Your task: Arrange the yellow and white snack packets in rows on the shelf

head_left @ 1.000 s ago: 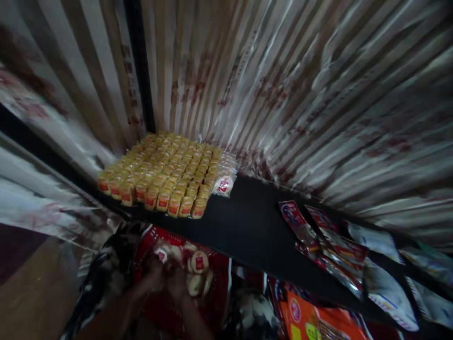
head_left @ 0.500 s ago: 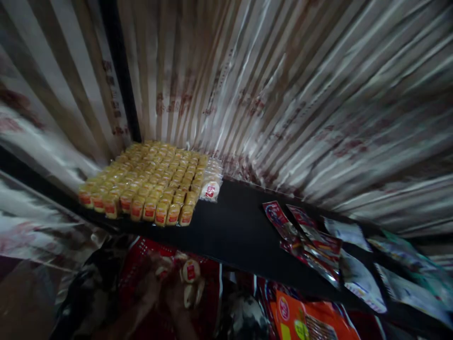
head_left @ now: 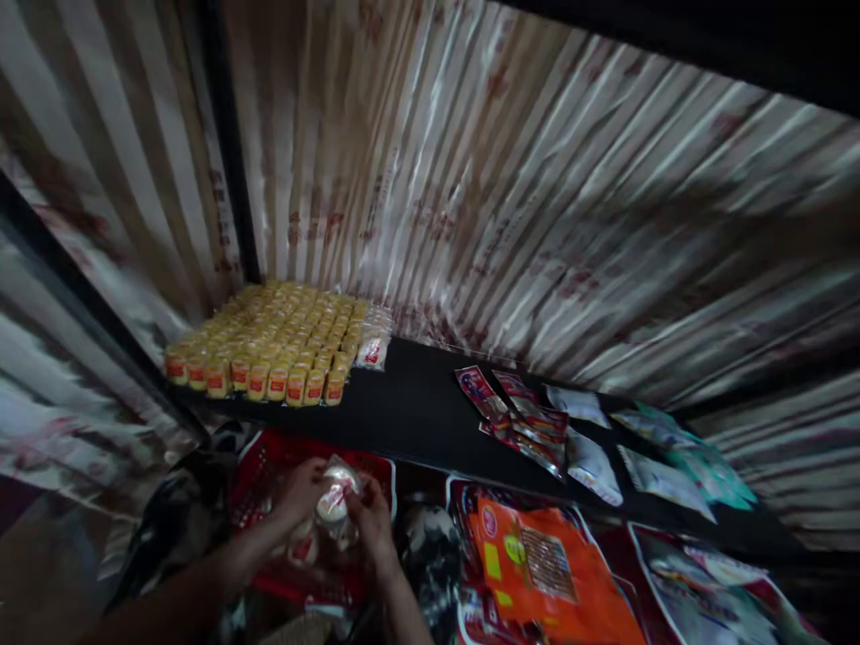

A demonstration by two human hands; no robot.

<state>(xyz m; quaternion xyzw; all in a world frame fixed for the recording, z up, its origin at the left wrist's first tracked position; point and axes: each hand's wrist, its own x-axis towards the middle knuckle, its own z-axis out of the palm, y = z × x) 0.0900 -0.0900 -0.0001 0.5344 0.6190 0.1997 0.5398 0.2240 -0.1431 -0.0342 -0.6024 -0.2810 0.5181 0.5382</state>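
Note:
Over a red plastic basket (head_left: 252, 470), both hands grip a small round white cake in clear wrap (head_left: 332, 503) with a red mark on it. My left hand (head_left: 304, 491) has its fingers closed on the packet's left edge. From the other side, my right hand (head_left: 373, 518) pinches the same packet. Below them, another white wrapped cake (head_left: 302, 548) with a red label lies in the basket. On the black shelf (head_left: 409, 403) ahead stand tight rows of yellow wrapped cakes (head_left: 282, 340), with white wrapped cakes (head_left: 374, 345) along their right side.
Red and silver snack packets (head_left: 517, 421) lie mid-shelf. White pouches (head_left: 595, 466) and green packets (head_left: 705, 466) are farther right. A basket with an orange snack bag (head_left: 537, 564) stands at right, beside another basket of packets (head_left: 712, 582). Striped plastic sheeting (head_left: 417, 197) hangs behind.
The hands, blurred low over the basket before, are now raised and hold a wrapped white cake between them. The view has shifted, bringing more of the right-hand baskets into sight.

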